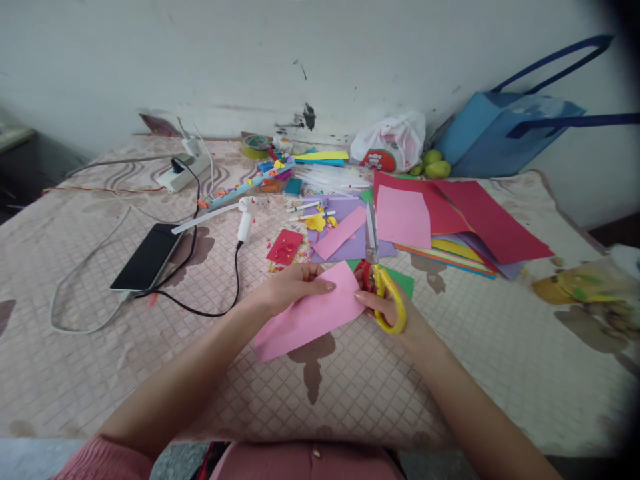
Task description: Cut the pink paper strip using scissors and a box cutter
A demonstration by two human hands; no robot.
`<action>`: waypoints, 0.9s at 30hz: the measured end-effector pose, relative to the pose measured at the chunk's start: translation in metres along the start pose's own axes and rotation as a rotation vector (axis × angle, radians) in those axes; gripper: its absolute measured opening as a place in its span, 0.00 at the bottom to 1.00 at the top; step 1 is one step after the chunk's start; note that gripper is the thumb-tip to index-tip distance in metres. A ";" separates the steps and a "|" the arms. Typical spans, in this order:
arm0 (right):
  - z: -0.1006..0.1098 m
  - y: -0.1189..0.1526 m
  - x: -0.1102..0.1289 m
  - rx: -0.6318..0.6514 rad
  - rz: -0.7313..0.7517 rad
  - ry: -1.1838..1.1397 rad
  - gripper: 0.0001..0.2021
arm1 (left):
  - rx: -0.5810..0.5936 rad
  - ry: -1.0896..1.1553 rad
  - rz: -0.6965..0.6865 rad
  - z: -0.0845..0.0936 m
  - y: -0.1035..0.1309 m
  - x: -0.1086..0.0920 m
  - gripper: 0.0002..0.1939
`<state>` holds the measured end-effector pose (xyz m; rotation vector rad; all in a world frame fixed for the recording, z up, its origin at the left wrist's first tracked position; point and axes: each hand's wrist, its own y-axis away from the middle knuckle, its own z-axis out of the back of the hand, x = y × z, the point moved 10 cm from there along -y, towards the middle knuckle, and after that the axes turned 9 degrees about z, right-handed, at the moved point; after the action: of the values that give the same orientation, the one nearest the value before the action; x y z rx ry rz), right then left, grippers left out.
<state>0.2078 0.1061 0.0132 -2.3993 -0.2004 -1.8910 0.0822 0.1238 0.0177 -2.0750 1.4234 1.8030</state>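
Observation:
A pink paper strip (313, 320) slants over the near middle of the table. Closed on its upper edge is my left hand (295, 292), thumb on top and fingertips partly hidden behind the paper. My right hand (393, 312) pinches the strip's right end. The same hand has hold of scissors with yellow and red handles (399, 313), their blades pointing away from me and off the paper. Beyond the blades lie a pink sheet (403, 217) and a narrower pink piece (341, 233). Green paper (400, 280) sits partly under my right hand.
On the left are a phone (147, 258), a white glue gun (246, 219) with a black cord, and a power strip (184, 172). Colored sheets (500, 223) are stacked at right. A plastic bag (387, 143), green fruit (437, 168) and a blue bag (493, 133) stand at the back.

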 end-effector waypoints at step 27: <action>0.024 0.007 0.047 -0.357 0.340 0.109 0.14 | -0.196 0.219 -0.038 0.028 0.002 0.001 0.17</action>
<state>0.2431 0.1051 0.0538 -2.3234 0.5610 -2.0149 0.0594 0.1381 0.0082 -2.4458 1.2854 1.8145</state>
